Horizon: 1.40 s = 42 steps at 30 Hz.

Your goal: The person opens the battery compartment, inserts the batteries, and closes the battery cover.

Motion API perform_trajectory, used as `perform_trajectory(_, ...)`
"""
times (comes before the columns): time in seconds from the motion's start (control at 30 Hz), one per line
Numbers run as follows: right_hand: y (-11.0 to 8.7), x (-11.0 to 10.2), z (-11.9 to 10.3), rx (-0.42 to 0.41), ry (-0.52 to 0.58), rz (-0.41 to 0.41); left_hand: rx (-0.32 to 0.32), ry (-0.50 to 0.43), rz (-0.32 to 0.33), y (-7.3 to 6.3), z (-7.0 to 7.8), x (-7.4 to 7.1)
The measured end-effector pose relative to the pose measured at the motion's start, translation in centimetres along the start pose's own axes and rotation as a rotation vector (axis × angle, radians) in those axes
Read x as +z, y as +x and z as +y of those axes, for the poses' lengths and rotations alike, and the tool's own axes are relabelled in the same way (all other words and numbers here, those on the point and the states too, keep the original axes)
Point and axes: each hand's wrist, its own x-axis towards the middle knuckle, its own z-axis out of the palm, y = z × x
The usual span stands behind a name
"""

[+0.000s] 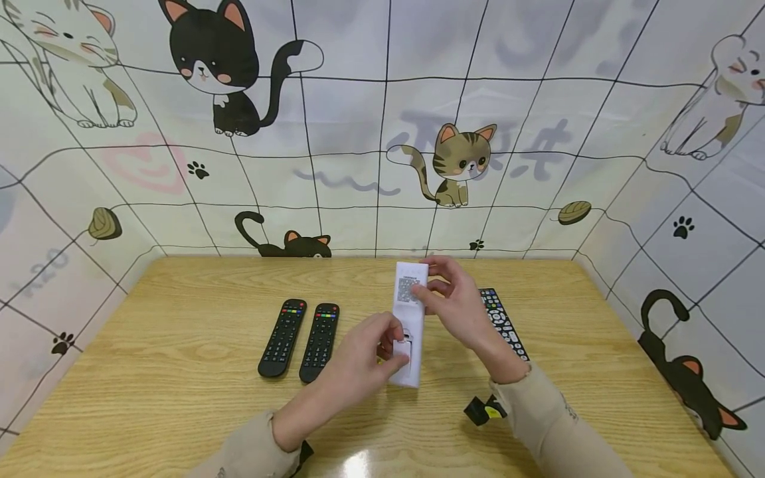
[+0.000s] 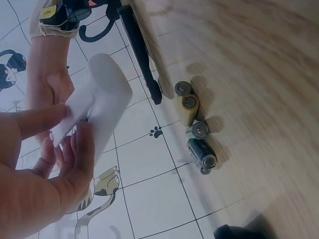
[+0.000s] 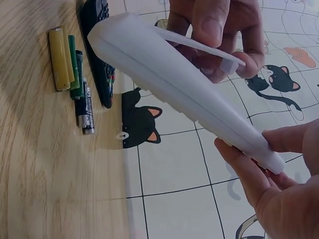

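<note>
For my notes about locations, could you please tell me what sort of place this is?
Perhaps a small filming booth: a wood-grain table, cat-printed sheeting on three sides, and two black remotes lying side by side.

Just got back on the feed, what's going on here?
A person has a white remote turned back side up, its far end gripped in the right hand. The left hand pinches the battery cover, which is tilted up off the back; whether it is fully free is unclear. Loose batteries lie on the table, along with black remotes.
</note>
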Motion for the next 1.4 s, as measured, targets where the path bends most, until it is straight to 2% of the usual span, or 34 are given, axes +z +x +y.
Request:
perform_trajectory(0.27,0.0,-0.1,0.1,-0.001,0.009,0.018,-0.003,-0.054,0.037,0.1,-0.2,0.0)
perform_trajectory(0.6,0.0,-0.1,0.1,-0.009,0.002,0.021,0.038,-0.046,0.054,-0.1,-0.4,-0.1)
perform_trajectory(0.93,0.0,-0.5,0.2,-0.002,-0.028,0.027,-0.006,-0.072,0.031,-0.3,-0.3,-0.7)
perform_trajectory(1.17,0.1,-0.6,0.1,-0.009,-0.076,0.039,-0.007,-0.005,0.004,-0.6,-0.5,-1.0)
perform_trajectory(1.4,0.1,-0.8,-0.1,-0.018,-0.131,0.065,-0.015,0.023,-0.063,-1.1,-0.6,-1.4)
